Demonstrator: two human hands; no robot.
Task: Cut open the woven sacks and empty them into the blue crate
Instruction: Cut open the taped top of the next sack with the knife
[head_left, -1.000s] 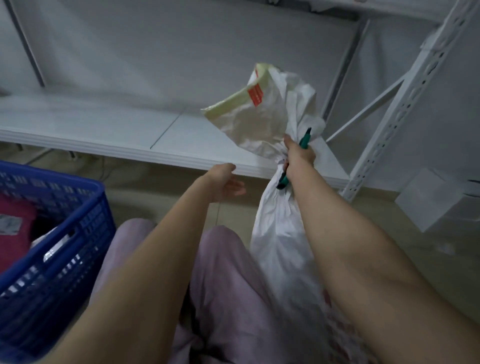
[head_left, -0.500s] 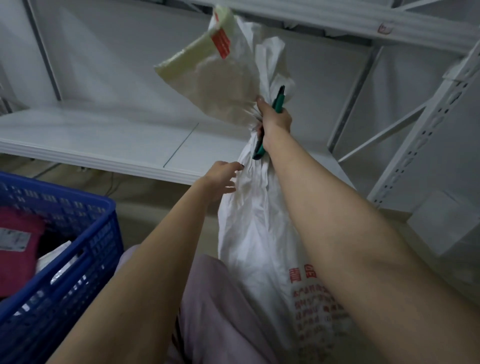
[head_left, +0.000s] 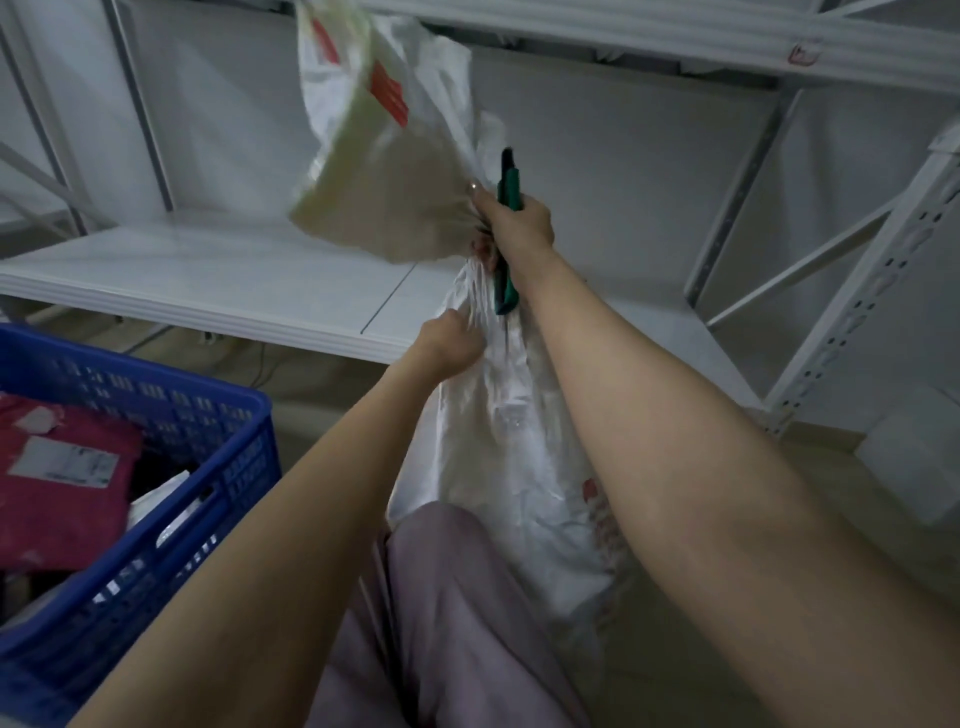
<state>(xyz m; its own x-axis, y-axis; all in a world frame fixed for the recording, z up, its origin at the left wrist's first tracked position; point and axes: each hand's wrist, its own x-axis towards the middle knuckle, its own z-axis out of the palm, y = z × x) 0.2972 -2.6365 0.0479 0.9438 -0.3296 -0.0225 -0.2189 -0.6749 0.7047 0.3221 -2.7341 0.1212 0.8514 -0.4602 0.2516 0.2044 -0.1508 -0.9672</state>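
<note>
The right hand (head_left: 517, 223) is up in front of the shelf (head_left: 208, 280), fist clamped tight around the gathered neck of the white sack (head_left: 498, 447). Same fist also has a green cutter (head_left: 506, 239) pinned against the sack; it pokes out above the knuckles and below the wrist, roughly upright. Can't make out whether a blade is out.

Above the grip the top of the sack flops to the left, kind of blurry, with a yellowish flap and a red label (head_left: 389, 93) on it. Below the grip the rest hangs down between the two forearms, to the right of the knees in pale trousers (head_left: 441, 597). There's some red print low on it, too smeared to read.

The left hand (head_left: 449, 343) sits just under the right one, fingers curled into the sack fabric, pinching a fold at its left edge.

The blue crate (head_left: 228, 467) is off to the left on the floor, well apart from the sack. Inside it there's a dark pink parcel (head_left: 57, 499) with a white sticker and some pale plastic-wrapped stuff next to it. A white rack upright (head_left: 857, 291) stands on the right.
</note>
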